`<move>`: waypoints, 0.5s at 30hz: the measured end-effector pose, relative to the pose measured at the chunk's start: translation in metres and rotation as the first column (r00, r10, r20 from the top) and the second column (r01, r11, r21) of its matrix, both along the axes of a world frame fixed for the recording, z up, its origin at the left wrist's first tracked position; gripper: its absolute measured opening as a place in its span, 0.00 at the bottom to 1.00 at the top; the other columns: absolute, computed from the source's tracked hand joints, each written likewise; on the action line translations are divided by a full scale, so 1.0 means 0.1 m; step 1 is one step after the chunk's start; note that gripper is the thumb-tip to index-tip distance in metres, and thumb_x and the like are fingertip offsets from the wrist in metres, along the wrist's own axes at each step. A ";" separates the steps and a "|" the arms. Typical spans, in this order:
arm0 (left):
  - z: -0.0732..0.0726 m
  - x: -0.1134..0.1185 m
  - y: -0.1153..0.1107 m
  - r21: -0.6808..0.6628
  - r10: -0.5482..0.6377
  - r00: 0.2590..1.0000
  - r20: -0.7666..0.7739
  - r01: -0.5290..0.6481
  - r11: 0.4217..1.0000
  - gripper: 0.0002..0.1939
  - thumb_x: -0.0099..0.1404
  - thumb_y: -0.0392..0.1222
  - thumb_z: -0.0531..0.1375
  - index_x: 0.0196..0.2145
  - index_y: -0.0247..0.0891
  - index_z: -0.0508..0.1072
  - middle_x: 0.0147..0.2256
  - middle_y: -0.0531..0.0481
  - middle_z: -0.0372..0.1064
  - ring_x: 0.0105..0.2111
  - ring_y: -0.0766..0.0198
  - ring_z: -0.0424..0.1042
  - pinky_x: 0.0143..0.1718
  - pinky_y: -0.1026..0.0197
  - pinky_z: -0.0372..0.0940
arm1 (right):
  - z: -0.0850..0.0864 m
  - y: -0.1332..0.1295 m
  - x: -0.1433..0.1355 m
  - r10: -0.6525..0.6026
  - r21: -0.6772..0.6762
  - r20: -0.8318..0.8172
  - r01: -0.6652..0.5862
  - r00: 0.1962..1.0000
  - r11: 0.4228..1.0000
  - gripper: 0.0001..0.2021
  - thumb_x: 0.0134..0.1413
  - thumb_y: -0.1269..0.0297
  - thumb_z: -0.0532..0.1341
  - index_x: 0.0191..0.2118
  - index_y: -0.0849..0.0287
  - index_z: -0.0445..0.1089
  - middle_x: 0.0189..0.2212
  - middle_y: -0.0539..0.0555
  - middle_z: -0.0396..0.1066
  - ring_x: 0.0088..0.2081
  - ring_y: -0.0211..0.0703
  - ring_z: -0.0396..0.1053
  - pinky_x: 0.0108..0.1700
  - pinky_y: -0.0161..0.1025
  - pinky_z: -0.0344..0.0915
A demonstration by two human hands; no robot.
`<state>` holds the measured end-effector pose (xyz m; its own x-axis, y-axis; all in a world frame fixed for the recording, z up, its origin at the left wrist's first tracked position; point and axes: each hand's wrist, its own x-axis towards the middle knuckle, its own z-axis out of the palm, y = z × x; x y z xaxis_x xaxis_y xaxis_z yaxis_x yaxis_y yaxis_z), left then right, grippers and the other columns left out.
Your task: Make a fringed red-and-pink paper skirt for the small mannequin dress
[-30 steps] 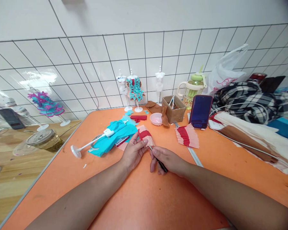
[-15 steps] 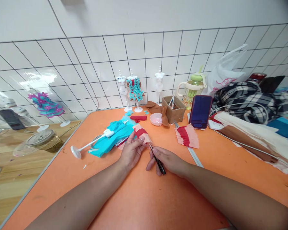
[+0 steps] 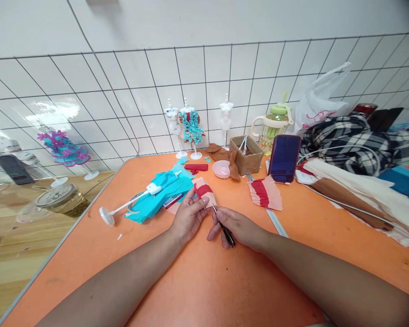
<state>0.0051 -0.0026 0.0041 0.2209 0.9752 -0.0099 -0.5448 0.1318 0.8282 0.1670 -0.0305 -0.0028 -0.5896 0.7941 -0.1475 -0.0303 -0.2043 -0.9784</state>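
Note:
My left hand [image 3: 191,215] pinches a pink crinkled piece with a dark red band [image 3: 205,190] between thumb and fingers, just above the table. Closed around a slim black tool with a pointed metal tip [image 3: 227,234], my right hand [image 3: 236,222] is close beside it. The tip meets the lower right edge of the pink piece; whether the tool is a pen or small snips I cannot tell. A second pink piece with a red band [image 3: 261,193] lies flat to the right. Left of my hands, a white doll stand with bright blue crinkled material [image 3: 157,195] lies on its side.
Small white mannequins [image 3: 226,116], one dressed in blue ruffles [image 3: 191,127], stand along the tiled wall. Nearby are a pink dish [image 3: 221,169], a cardboard box [image 3: 247,156], a propped phone [image 3: 285,159] and a drink bottle [image 3: 274,125]. A cable crosses the cloth pile on the right.
The pink piece in my left hand has shifted slightly right and tilted, showing more of its lower part. My right hand and the black tool have barely moved.

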 end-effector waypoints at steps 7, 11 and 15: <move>0.01 0.00 -0.01 -0.009 0.004 1.000 0.012 -0.004 1.000 0.27 0.57 0.34 0.66 0.53 0.44 0.67 0.30 0.55 0.72 0.28 0.71 0.71 0.34 0.66 0.69 | 0.00 0.01 0.00 0.002 -0.013 -0.011 -0.002 1.000 1.000 0.24 0.57 0.37 0.51 0.33 0.56 0.55 0.33 0.57 0.78 0.16 0.32 0.64 0.20 0.31 0.57; 0.00 0.00 0.00 -0.021 0.016 0.999 0.031 -0.015 1.000 0.28 0.56 0.32 0.67 0.54 0.44 0.66 0.30 0.55 0.72 0.27 0.72 0.71 0.33 0.67 0.69 | 0.01 0.01 0.01 0.002 -0.029 -0.001 -0.002 1.000 1.000 0.25 0.55 0.35 0.51 0.33 0.56 0.56 0.31 0.56 0.78 0.16 0.32 0.63 0.19 0.31 0.58; 0.01 0.01 0.01 -0.016 0.035 0.998 0.050 -0.035 0.999 0.28 0.56 0.32 0.67 0.53 0.43 0.67 0.30 0.55 0.73 0.28 0.71 0.72 0.34 0.67 0.70 | 0.02 -0.01 0.00 0.006 -0.033 -0.001 -0.006 1.000 0.999 0.26 0.55 0.34 0.49 0.35 0.57 0.57 0.30 0.55 0.78 0.16 0.33 0.64 0.19 0.31 0.57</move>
